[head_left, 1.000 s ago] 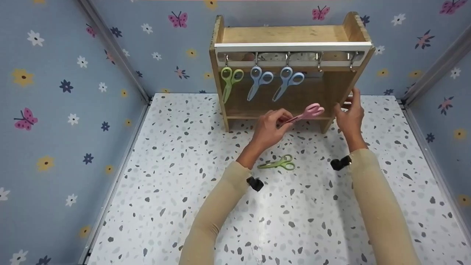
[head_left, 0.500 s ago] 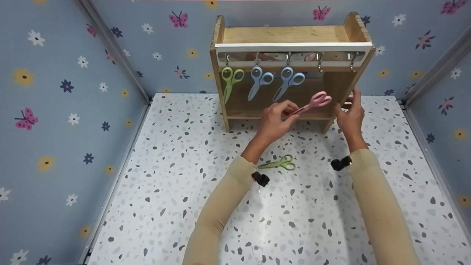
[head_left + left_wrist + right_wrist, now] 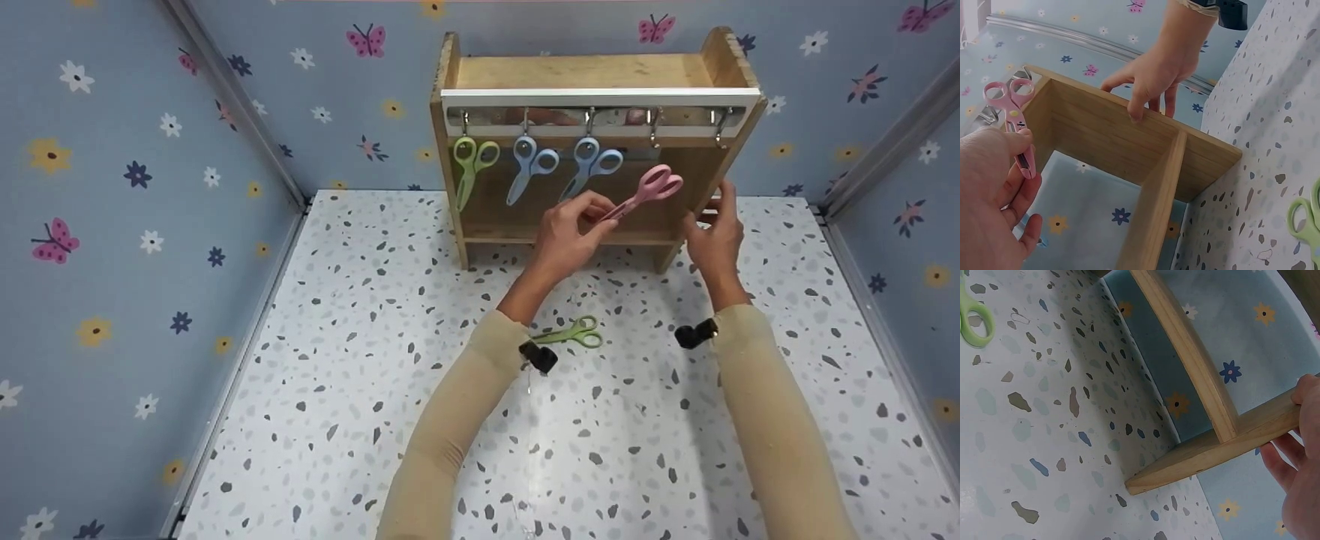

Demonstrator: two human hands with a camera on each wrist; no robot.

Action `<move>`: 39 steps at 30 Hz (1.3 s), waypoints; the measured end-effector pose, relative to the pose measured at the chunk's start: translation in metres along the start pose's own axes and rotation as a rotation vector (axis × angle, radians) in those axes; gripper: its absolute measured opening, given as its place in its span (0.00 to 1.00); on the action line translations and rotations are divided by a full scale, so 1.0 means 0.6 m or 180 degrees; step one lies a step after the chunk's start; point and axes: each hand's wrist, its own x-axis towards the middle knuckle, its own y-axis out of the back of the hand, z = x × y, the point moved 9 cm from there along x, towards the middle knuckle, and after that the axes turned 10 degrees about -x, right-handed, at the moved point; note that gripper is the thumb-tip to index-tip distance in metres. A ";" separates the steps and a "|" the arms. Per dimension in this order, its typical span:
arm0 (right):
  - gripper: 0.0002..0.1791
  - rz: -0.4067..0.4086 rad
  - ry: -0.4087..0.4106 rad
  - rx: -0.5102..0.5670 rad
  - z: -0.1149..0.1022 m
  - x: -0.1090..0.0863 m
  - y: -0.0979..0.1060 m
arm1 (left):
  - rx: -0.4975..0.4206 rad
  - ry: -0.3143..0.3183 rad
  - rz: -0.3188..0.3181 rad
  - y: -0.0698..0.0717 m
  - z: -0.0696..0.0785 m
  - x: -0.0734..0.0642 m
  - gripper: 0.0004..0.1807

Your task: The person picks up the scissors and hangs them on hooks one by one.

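Pink scissors [image 3: 651, 186] are pinched by the blade end between the thumb and fingers of my left hand [image 3: 564, 238]. Their handle loops point up and right, in front of the wooden rack [image 3: 577, 71] and below its hook rail. My right hand [image 3: 715, 240] grips the rack's right side panel, thumb on one face and fingers on the other, also seen in the right wrist view. From the left hooks hang green scissors [image 3: 466, 174], blue scissors [image 3: 525, 171] and a second blue pair [image 3: 586, 161], whose tip is partly hidden by my left hand.
Another pair of green scissors [image 3: 581, 331] lies on the speckled table [image 3: 360, 390], its tip close to my left wrist. Two metal hooks [image 3: 655, 127] show at the rail's right end. Patterned walls [image 3: 360, 112] stand behind and on both sides.
My left hand has risen and moved right with the pink scissors, bringing their handle loops nearer the hook rail. The right hand has kept its grip on the rack.
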 end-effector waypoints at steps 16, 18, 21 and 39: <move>0.39 -0.0039 -0.0026 0.0020 0.002 0.000 -0.001 | -0.0374 0.0141 0.0070 -0.002 0.008 0.023 0.11; 0.40 -0.0059 -0.0044 0.0034 0.002 -0.001 -0.001 | -0.0420 0.0151 0.0072 -0.002 0.007 0.024 0.12; 0.40 -0.0089 -0.0061 0.0048 0.002 -0.002 -0.001 | -0.0466 0.0140 0.0067 -0.004 0.008 0.024 0.12; 0.39 -0.0032 -0.0005 0.0009 0.002 -0.002 -0.001 | -0.0584 0.0218 0.0220 -0.010 -0.009 0.023 0.11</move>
